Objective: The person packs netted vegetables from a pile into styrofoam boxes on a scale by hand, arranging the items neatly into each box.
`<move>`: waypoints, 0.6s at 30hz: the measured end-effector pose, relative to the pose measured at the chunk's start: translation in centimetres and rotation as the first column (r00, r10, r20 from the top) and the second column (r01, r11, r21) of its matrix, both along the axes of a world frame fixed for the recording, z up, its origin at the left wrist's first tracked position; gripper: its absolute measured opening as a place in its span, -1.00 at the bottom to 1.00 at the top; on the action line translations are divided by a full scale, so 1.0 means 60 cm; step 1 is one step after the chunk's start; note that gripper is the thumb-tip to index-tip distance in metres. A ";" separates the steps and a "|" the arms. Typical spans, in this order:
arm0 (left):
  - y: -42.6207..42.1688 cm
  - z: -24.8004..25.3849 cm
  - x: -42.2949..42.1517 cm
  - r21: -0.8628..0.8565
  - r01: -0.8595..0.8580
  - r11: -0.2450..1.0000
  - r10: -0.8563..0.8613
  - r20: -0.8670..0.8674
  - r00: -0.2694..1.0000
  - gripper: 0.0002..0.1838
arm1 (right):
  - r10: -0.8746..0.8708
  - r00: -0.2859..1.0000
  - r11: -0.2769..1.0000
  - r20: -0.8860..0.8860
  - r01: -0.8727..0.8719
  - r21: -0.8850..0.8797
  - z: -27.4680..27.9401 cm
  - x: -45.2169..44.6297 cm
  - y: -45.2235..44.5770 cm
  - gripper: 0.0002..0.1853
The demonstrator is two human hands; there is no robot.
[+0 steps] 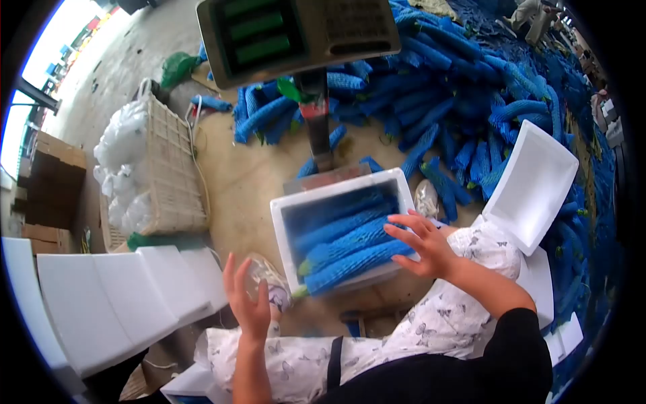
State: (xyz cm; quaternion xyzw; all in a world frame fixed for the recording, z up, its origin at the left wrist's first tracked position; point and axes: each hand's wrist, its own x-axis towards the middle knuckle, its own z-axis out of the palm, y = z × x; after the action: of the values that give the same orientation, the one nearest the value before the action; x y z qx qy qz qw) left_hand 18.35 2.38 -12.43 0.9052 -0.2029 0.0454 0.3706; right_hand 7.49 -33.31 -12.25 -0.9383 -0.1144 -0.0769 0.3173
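Our left hand (249,310) and right hand (428,248) hold nothing, fingers spread, and we judge the boxed, netted vegetables (346,244) firm but bruisable, best gripped mid-length.

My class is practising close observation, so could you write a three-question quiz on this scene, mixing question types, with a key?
1. Short answer: what lies inside the open white rectangular foam box?

2. True or false: the person's left hand is gripping something.

3. Multiple choice: in the picture, where does the cream slatted plastic crate stand relative to the box?
A) To its left
B) To its right
C) Directly below it

Key:
1. Long items in blue net sleeves.
2. False; its fingers are open and it looks empty.
3. A.
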 end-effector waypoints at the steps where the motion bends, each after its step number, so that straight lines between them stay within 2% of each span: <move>1: 0.000 -0.004 0.003 -0.048 -0.070 0.996 0.070 0.002 0.998 -0.48 | -0.094 0.994 0.996 0.047 0.094 -0.001 0.010 -0.005 -0.003 -0.33; 3: -0.012 0.002 0.018 -0.127 -0.137 0.982 0.134 -0.037 0.990 -0.51 | -0.188 0.982 0.980 0.025 0.186 0.077 0.023 -0.007 -0.002 -0.39; 7: -0.015 0.013 0.037 -0.056 -0.088 0.995 0.087 -0.017 0.996 -0.53 | -0.070 0.997 0.998 0.008 0.070 -0.001 0.022 0.013 0.014 -0.41; 9: -0.013 0.009 0.043 -0.040 -0.076 0.996 0.075 -0.028 0.997 -0.54 | 0.065 0.997 0.998 -0.031 -0.065 0.004 0.018 0.025 0.028 -0.43; 11: -0.009 -0.008 0.042 -0.035 -0.055 0.998 0.050 -0.148 0.988 -0.55 | 0.093 0.995 0.995 -0.044 -0.091 0.045 0.016 0.039 0.057 -0.45; 13: -0.007 -0.038 0.040 -0.024 -0.029 0.999 0.024 -0.196 0.980 -0.53 | 0.325 0.945 0.939 -0.028 -0.319 0.129 -0.004 0.050 0.084 -0.50; 15: -0.010 -0.068 0.028 0.037 0.094 0.995 -0.074 -0.369 0.927 -0.47 | 0.455 0.890 0.890 -0.012 -0.454 0.039 -0.021 0.068 0.116 -0.47; 16: -0.018 -0.078 0.023 0.011 0.133 0.991 -0.116 -0.430 0.896 -0.39 | 0.505 0.861 0.863 -0.053 -0.503 0.056 -0.037 0.074 0.133 -0.53; 17: -0.018 -0.099 0.022 0.057 0.247 0.967 -0.202 -0.415 0.887 -0.35 | 0.510 0.859 0.860 -0.051 -0.507 0.061 -0.048 0.078 0.148 -0.53; 18: -0.021 -0.107 0.019 0.068 0.288 0.955 -0.230 -0.444 0.866 -0.34 | 0.543 0.836 0.840 -0.077 -0.543 0.025 -0.056 0.083 0.162 -0.55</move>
State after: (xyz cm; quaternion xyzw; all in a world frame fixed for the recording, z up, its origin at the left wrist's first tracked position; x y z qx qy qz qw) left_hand 19.51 1.14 -18.88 0.8796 -0.2383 -0.2195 0.3482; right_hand 12.45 -23.57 -15.62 -0.8694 -0.3623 0.0543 0.3316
